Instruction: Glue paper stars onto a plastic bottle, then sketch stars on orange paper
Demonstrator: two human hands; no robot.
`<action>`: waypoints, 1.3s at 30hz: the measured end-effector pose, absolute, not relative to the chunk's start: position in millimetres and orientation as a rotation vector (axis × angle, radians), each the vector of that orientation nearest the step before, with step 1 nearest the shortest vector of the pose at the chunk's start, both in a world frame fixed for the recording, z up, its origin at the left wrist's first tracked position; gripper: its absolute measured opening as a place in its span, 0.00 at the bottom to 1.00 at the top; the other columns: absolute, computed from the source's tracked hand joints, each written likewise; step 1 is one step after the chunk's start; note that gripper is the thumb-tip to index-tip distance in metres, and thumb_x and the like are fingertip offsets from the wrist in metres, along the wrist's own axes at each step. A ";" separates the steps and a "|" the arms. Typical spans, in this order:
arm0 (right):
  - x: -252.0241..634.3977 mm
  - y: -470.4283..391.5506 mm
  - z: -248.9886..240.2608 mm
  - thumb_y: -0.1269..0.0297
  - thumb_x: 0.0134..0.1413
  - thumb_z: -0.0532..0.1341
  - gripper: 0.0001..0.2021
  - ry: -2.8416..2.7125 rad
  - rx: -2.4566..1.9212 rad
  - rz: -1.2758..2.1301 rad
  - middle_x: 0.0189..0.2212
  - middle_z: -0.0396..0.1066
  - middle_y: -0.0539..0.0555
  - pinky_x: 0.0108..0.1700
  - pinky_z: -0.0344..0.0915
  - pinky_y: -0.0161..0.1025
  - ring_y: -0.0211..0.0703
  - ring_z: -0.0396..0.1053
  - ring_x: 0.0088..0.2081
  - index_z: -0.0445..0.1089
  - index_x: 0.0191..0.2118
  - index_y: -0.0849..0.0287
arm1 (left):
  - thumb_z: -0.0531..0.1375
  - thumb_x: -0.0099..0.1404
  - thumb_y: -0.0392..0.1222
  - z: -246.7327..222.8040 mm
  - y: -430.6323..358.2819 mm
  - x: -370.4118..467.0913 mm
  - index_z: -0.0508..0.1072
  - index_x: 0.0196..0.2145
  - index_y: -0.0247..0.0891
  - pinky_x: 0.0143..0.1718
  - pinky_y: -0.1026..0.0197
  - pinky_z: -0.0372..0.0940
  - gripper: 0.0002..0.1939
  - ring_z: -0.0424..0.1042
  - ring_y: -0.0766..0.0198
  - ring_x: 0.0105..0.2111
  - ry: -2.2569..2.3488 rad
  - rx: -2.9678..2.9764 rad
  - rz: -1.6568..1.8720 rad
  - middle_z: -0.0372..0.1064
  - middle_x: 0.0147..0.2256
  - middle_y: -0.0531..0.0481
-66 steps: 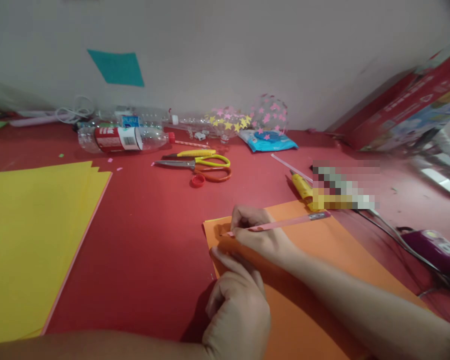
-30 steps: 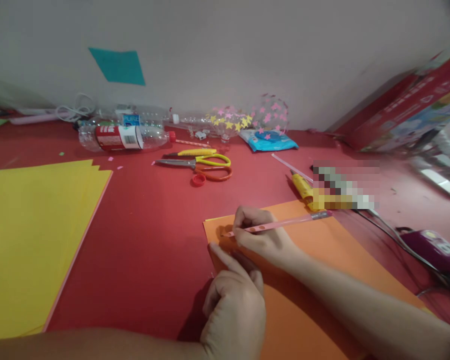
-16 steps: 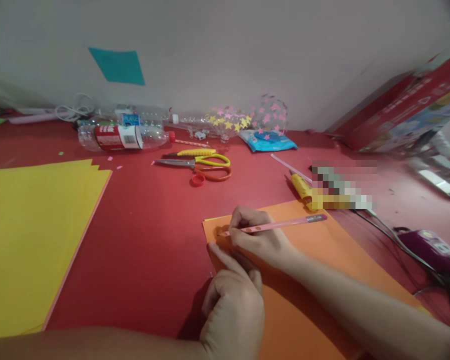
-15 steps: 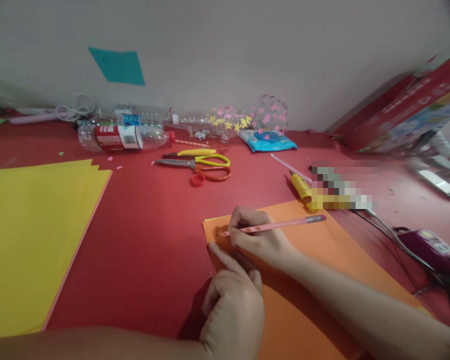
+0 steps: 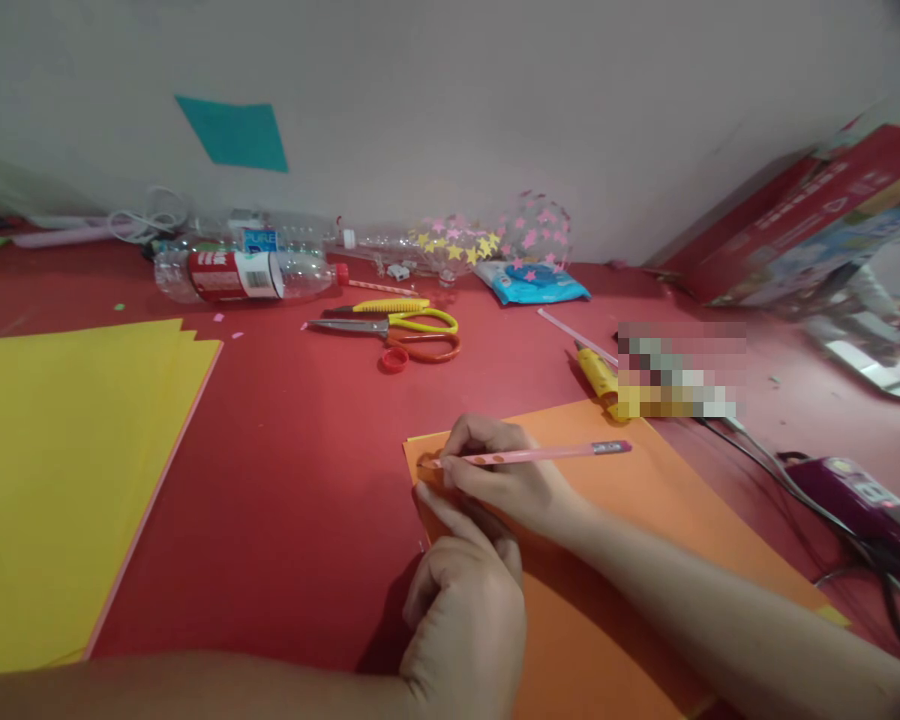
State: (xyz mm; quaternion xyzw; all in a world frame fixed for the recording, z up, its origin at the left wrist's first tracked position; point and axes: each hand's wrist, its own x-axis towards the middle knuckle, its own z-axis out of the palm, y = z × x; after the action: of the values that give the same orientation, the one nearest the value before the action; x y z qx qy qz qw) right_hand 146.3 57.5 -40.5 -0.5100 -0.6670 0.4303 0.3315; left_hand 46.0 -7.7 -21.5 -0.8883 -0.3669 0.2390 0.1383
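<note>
My red worktop [image 5: 270,500] meets a grey wall [image 5: 450,90]; yellow sheets [image 5: 67,480] run out of view at left. By the back edge, a red-labelled bottle [image 5: 225,277] partly hides a label [image 5: 259,239] reading "PURE". My left hand [image 5: 469,595], index stretched, others curled, straddles the left edge of the orange paper [image 5: 637,485]; my right hand [image 5: 510,480] pinches the pink pencil [image 5: 562,452], tip near the paper's far left corner. Pixelation half-hides a yellow tool [image 5: 597,372].

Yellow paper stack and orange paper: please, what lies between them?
In the head view, mostly bare red tabletop; nearer the camera, the left forearm and left hand reach across to the orange paper.
</note>
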 end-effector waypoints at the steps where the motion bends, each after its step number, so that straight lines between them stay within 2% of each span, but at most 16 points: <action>1: 146.0 57.3 -40.9 0.65 0.46 0.59 0.04 -1.745 -1.331 1.128 0.21 0.65 0.47 0.23 0.55 0.31 0.33 0.60 0.23 0.64 0.25 0.59 | 0.50 0.66 0.34 -20.8 -6.8 45.9 0.68 0.57 0.28 0.07 0.68 0.52 0.23 0.68 0.64 0.11 -1.069 -2.579 0.701 0.72 0.46 0.21; 7: 145.3 57.5 -41.7 0.66 0.47 0.60 0.03 -1.778 -1.305 1.103 0.21 0.65 0.46 0.24 0.55 0.30 0.33 0.60 0.23 0.65 0.26 0.59 | 0.50 0.64 0.33 -24.2 -9.9 44.4 0.69 0.55 0.28 0.06 0.67 0.49 0.23 0.67 0.62 0.11 -1.066 -2.629 0.673 0.73 0.46 0.21; 13: 144.0 57.8 -40.3 0.67 0.46 0.60 0.03 -1.770 -1.336 1.073 0.20 0.65 0.46 0.24 0.55 0.30 0.33 0.59 0.23 0.65 0.26 0.58 | 0.52 0.65 0.36 -38.1 -16.8 46.2 0.70 0.55 0.33 0.09 0.66 0.55 0.22 0.67 0.63 0.12 -1.134 -2.447 0.566 0.74 0.46 0.26; 27: 147.5 57.6 -46.7 0.70 0.45 0.57 0.04 -1.729 -1.328 0.934 0.19 0.62 0.45 0.22 0.53 0.30 0.32 0.57 0.21 0.61 0.23 0.58 | 0.50 0.67 0.43 -48.3 -23.6 47.3 0.72 0.52 0.31 0.11 0.64 0.54 0.21 0.68 0.60 0.12 -1.188 -2.326 0.403 0.73 0.44 0.19; 39: 148.8 56.9 -46.8 0.72 0.42 0.55 0.05 -1.677 -1.398 0.877 0.16 0.58 0.43 0.19 0.49 0.30 0.31 0.53 0.19 0.60 0.22 0.57 | 0.52 0.68 0.43 -38.9 -20.8 40.1 0.74 0.47 0.31 0.11 0.67 0.53 0.18 0.64 0.66 0.11 -1.138 -2.365 0.295 0.75 0.41 0.22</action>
State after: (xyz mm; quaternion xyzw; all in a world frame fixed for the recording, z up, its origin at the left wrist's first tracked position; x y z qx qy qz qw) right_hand 148.8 56.9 -46.8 -0.5486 -0.6579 0.3441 0.3844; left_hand 40.1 -20.8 -38.9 -0.8677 -0.4173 0.1081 0.2477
